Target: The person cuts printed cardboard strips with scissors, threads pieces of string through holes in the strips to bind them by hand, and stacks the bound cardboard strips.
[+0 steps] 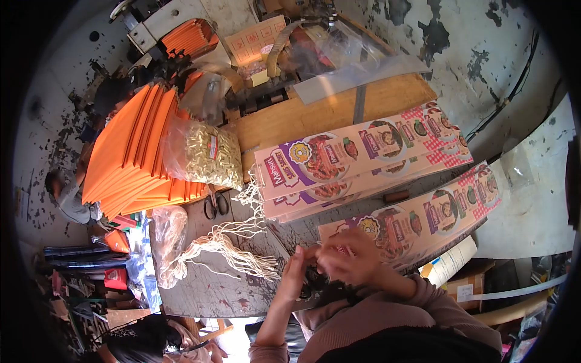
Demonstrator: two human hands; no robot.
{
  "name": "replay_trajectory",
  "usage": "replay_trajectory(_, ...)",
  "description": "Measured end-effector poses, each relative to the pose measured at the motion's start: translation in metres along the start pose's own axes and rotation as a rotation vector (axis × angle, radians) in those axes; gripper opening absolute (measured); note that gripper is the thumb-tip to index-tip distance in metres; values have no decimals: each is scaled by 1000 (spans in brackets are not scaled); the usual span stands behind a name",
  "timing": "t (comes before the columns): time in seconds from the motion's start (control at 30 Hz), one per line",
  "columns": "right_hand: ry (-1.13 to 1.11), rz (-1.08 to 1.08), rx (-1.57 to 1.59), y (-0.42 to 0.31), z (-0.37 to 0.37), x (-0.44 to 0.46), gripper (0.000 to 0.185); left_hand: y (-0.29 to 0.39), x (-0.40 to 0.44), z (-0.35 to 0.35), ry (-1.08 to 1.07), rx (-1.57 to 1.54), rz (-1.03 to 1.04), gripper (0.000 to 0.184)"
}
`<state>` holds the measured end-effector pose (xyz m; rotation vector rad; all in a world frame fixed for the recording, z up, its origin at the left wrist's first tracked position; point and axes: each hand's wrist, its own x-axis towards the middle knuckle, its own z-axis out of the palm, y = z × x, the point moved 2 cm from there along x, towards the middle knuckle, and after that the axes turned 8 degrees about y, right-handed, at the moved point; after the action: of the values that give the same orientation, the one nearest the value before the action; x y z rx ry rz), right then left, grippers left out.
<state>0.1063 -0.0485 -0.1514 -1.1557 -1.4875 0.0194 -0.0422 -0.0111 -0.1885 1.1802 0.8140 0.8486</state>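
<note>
printed card stack (363,154): "Mahsuri" | bag label (213,147): illegible

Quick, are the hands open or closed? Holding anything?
Left hand: fingers raised near the other hand; open, closed or holding, can't tell.
Right hand: fingers bent; whether it's holding something can't be told.

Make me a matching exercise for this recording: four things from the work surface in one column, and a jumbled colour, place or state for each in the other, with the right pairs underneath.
Things
1. Scissors
2. Cream cords
3. Gold-coloured pieces
4. Printed sheets

Descriptions
A. In two stacks, showing purple and red-checked print
B. Packed in a clear bag with a small red-and-white label
C. Black-handled
D. Loose strands spread across the scratched tabletop

Right pairs
1-C
2-D
3-B
4-A
</note>
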Motion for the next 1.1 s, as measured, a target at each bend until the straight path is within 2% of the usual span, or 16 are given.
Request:
replay_trajectory(0.07,-152,-312,32,-8,14,-14,15,1,-3,-1,59,-326,-492,36)
replay_trajectory(0.13,-214,-332,77,-2,27,-26,17,-17,1,-15,3,-451,-515,27)
replay_trajectory(0.2,-240,-79,291,11,37,-28,16,-24,2,-21,192,-601,-478,22)
replay_trajectory(0.23,-217,40,336,18,38,-24,14,-29,1,-23,352,-578,-416,20)
replay_trajectory(0.27,-218,42,337,22,39,-24,14,-27,-2,-25,353,-577,-418,20)
replay_trajectory(0.33,-293,353,419,33,43,-26,12,-2,-8,-21,14,504,-142,20)
replay_trajectory(0.37,-364,312,382,31,41,-22,12,12,-10,-15,61,694,-6,11)
replay_trajectory(0.4,-366,314,383,32,42,-25,12,12,-9,-15,62,693,-8,11)
replay_trajectory(0.47,-375,371,315,36,45,-32,10,20,-8,-15,197,914,364,9)
replay_trajectory(0.5,-376,373,315,37,46,-32,10,21,-6,-14,197,914,362,9)
replay_trajectory(0.57,-348,772,673,44,50,-35,10,26,-4,-12,207,909,508,16)
replay_trajectory(0.67,-277,924,887,46,47,-30,12,24,-2,-11,104,898,542,20)
replay_trajectory(0.7,-274,925,886,47,46,-30,12,23,0,-12,101,897,542,20)
replay_trajectory(0.87,-292,503,471,42,42,-30,10,13,7,-16,104,654,420,16)
replay_trajectory(1.0,-307,431,384,35,38,-25,11,-3,6,-17,191,555,342,16)
replay_trajectory(1.1,-387,552,418,38,38,-28,12,-4,4,-6,372,419,256,17)
